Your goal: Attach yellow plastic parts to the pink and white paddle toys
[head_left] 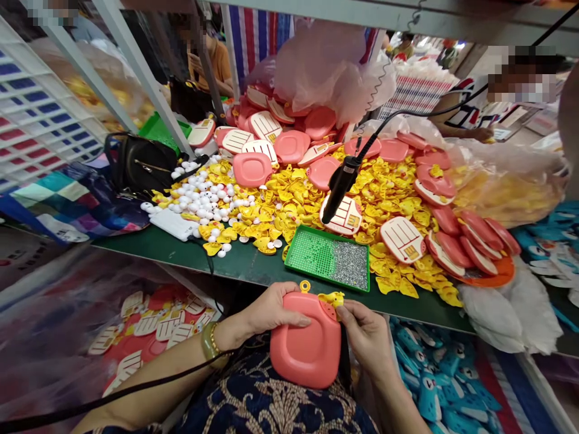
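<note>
Two hands: the left hand (271, 310) grips a light, stiff pink plastic case (305, 343) by its edge; the right hand (366, 337) pinches a yellow piece (332, 298).

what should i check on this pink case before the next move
1. Left hand gripping pink case: ok
2. Right hand pinching yellow piece at the case's top corner: ok
3. Yellow piece seated in the case: cannot tell
4. Yellow ring at the case's top edge: ok
5. Black cord lying across the left forearm: not ok, it could snag
6. Green tray level on the table: ok
</note>
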A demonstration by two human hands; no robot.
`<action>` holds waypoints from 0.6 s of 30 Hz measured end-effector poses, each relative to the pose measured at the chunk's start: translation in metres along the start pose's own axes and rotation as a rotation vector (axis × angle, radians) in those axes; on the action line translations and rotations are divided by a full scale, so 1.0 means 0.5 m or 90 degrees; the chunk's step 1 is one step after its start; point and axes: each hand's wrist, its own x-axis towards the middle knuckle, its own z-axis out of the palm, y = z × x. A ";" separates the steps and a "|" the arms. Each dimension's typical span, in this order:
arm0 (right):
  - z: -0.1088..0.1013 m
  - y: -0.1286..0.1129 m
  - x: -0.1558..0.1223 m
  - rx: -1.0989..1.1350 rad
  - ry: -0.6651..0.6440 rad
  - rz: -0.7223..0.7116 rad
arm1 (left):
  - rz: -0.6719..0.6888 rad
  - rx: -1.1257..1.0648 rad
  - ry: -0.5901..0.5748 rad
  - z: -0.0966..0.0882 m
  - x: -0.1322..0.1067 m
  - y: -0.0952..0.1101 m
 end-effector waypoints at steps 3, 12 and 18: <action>-0.002 -0.005 0.002 -0.016 0.007 -0.041 | -0.001 0.013 0.002 0.000 -0.002 0.000; 0.007 -0.007 -0.006 -0.040 0.037 -0.104 | -0.017 -0.011 0.023 0.002 -0.009 -0.005; 0.017 0.006 -0.013 -0.036 0.052 -0.075 | -0.008 -0.011 0.050 0.000 -0.005 -0.016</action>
